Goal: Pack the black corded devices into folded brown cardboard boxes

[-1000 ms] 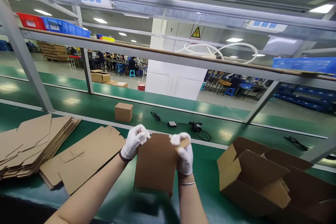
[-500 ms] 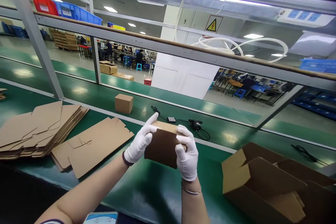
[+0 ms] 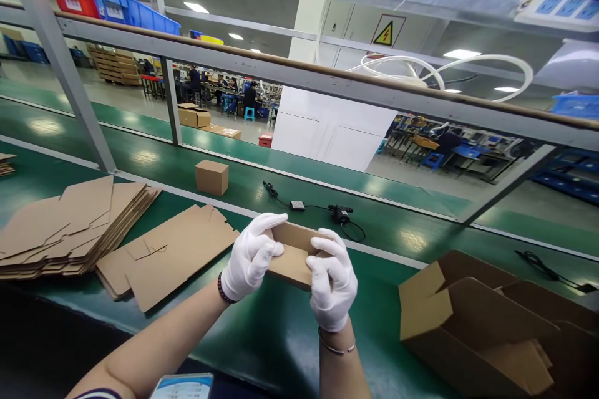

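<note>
Between my two white-gloved hands is a small brown cardboard box [image 3: 296, 260], held above the green bench with its hollow inside facing me. My left hand [image 3: 250, 257] grips its left end, the thumb and fingers bent over the side wall. At the opposite end, my right hand [image 3: 331, 279] is closed on the wall, fingers curled around the edge. Flat cardboard blanks [image 3: 180, 255] lie on the bench left of my hands, beside a taller stack of blanks [image 3: 70, 224].
A closed small box [image 3: 212, 177] stands on the conveyor belt [image 3: 154, 165] behind. Near it lies a black cabled device [image 3: 340, 214]. An open large carton [image 3: 482, 330] occupies the right side. A metal frame rail [image 3: 281, 68] crosses above the belt.
The cardboard piece has tipped, so its hollow inside now shows where a dark outer panel faced me. My left forefinger has bent from pointing along the edge to gripping the end.
</note>
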`<control>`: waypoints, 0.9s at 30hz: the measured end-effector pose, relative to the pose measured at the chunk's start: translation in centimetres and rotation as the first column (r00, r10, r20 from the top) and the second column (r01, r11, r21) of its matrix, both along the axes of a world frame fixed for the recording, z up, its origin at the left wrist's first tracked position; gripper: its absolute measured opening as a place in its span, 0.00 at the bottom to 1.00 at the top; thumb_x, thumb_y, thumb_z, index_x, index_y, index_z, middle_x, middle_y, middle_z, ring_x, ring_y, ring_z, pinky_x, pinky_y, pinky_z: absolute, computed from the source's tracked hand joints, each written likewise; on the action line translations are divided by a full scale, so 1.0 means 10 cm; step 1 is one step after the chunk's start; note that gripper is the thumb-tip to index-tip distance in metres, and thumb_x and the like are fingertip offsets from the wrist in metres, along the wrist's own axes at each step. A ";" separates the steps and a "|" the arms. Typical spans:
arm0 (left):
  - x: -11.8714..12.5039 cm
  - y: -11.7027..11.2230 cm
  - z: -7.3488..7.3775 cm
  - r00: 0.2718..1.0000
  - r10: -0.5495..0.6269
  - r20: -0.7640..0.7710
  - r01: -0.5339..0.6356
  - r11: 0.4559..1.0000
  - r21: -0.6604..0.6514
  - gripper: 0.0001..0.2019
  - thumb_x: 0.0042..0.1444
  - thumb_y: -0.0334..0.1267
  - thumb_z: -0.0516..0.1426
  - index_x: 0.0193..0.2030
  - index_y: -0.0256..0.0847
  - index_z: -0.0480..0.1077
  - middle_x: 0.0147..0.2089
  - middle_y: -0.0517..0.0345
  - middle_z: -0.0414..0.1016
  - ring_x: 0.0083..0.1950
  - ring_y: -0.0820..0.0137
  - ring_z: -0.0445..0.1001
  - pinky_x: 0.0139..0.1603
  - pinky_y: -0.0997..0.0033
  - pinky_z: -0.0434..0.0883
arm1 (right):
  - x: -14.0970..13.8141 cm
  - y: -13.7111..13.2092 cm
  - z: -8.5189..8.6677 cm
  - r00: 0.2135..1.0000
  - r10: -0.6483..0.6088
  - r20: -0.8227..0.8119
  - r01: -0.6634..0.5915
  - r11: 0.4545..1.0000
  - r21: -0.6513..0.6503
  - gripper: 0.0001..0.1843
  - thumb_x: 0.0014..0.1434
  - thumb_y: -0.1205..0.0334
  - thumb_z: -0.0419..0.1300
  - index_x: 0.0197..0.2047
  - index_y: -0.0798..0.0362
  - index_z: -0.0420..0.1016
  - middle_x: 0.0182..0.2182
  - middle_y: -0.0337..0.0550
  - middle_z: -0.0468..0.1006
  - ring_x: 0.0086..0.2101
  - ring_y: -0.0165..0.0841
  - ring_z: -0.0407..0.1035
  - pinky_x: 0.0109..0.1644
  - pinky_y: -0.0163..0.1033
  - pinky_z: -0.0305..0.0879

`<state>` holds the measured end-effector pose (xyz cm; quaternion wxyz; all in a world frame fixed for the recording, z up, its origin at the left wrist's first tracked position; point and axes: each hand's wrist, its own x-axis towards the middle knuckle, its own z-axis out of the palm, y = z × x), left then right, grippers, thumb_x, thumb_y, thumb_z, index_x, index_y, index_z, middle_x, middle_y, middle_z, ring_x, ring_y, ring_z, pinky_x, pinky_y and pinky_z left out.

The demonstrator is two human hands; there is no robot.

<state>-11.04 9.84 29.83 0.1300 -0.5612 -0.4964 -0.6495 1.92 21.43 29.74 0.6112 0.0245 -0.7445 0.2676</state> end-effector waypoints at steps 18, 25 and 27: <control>0.02 -0.13 0.19 0.984 -0.167 0.057 0.176 0.926 -0.334 0.46 0.46 0.59 0.63 0.69 0.51 0.49 0.73 0.47 0.41 0.72 0.49 0.46 0.70 0.45 0.49 | 0.12 0.10 0.03 0.999 0.038 -0.031 -0.038 0.999 -0.008 0.09 0.60 0.65 0.54 0.42 0.51 0.74 0.52 0.47 0.72 0.56 0.51 0.63 0.57 0.66 0.59; -0.26 -0.16 0.26 0.739 -0.192 0.646 0.223 0.974 0.035 0.44 0.47 0.60 0.63 0.68 0.51 0.51 0.66 0.50 0.59 0.65 0.50 0.61 0.64 0.49 0.62 | -0.05 0.23 -0.03 0.973 0.001 -0.231 -0.105 0.892 -0.441 0.18 0.66 0.51 0.50 0.49 0.51 0.74 0.55 0.50 0.70 0.57 0.46 0.63 0.61 0.62 0.56; -0.49 -0.19 0.27 0.563 -0.287 0.775 0.177 0.958 0.226 0.35 0.55 0.62 0.54 0.66 0.50 0.56 0.66 0.52 0.62 0.66 0.52 0.61 0.63 0.51 0.66 | -0.11 0.31 -0.10 0.985 -0.016 -0.173 -0.090 0.804 -0.588 0.16 0.66 0.53 0.52 0.50 0.51 0.73 0.53 0.49 0.72 0.55 0.42 0.66 0.61 0.58 0.59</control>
